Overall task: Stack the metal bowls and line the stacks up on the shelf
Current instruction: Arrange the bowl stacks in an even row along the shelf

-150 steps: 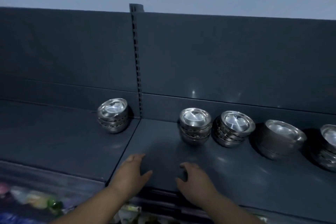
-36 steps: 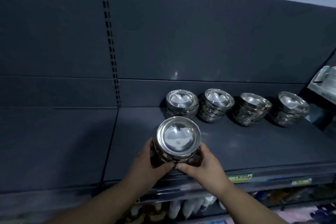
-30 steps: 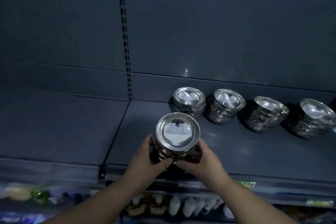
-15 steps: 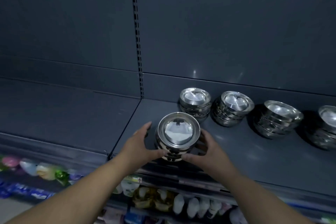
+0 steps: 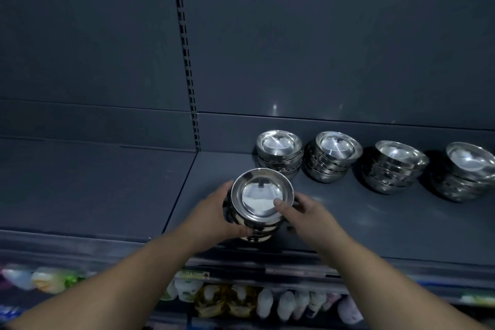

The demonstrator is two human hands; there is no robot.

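Sliding on the bare shelf (image 5: 375,228), the near stack (image 5: 261,202) could topple or knock the far row of stacks (image 5: 333,158), since smooth nested steel slips easily. Left hand (image 5: 211,215) wraps its left side, fingers curled; right hand (image 5: 304,213) rests a thumb on the empty top bowl's rim, fingers loosely bent.

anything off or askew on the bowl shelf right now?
One thing: the stack of bowls held between the left hand and right hand sits near the shelf front edge, out of line with the four stacks along the back panel. Those look tilted, possibly wide-angle distortion. No damage visible.
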